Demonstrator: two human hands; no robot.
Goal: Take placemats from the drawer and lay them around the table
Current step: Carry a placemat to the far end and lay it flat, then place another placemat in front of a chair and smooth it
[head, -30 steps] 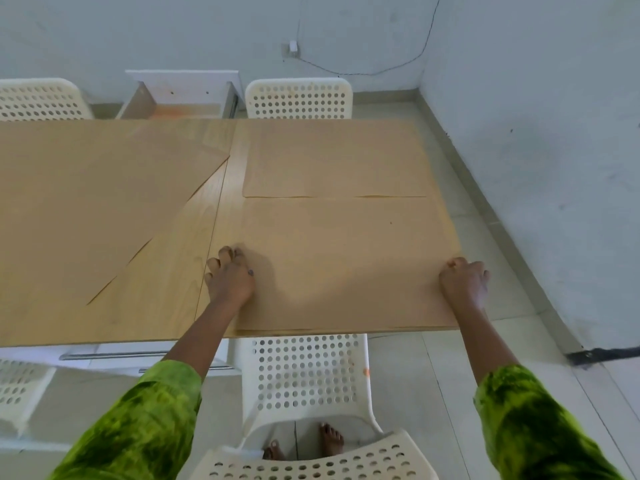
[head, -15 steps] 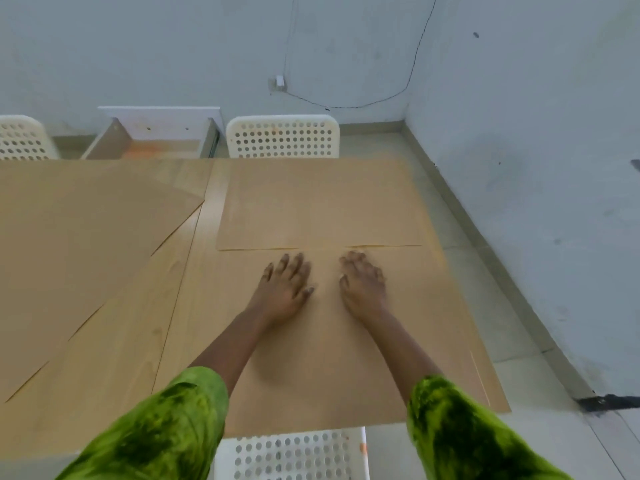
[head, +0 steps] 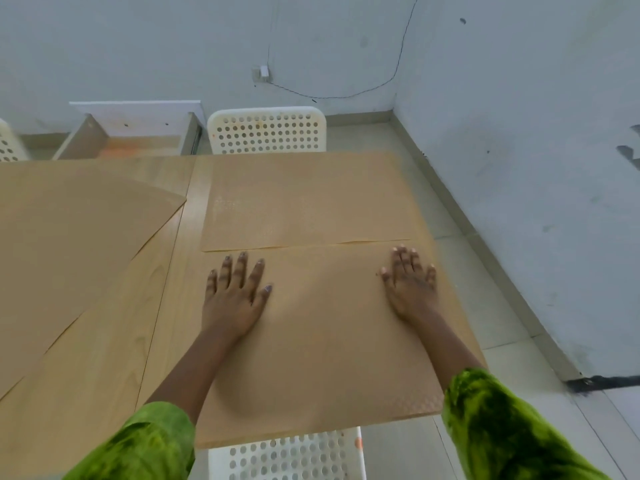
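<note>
A tan placemat (head: 329, 341) lies flat at the near right corner of the wooden table (head: 114, 341). My left hand (head: 235, 296) rests palm down on its left part, fingers spread. On the mat's right part, near the edge, my right hand (head: 410, 282) presses flat too. A second placemat (head: 304, 199) lies just beyond, edge to edge with the near one. A third, larger mat (head: 69, 244) lies skewed on the table's left side. The open white drawer (head: 135, 140) stands behind the table against the wall.
A white perforated chair (head: 266, 131) stands at the far side, another chair (head: 287, 455) right below me, and a third chair (head: 8, 147) at the far left. The grey wall (head: 536, 168) runs close along the right, with tiled floor (head: 485, 306) between.
My hands went from the near mat's front corners to its middle, then slid apart across it. The camera moved forward over the table.
</note>
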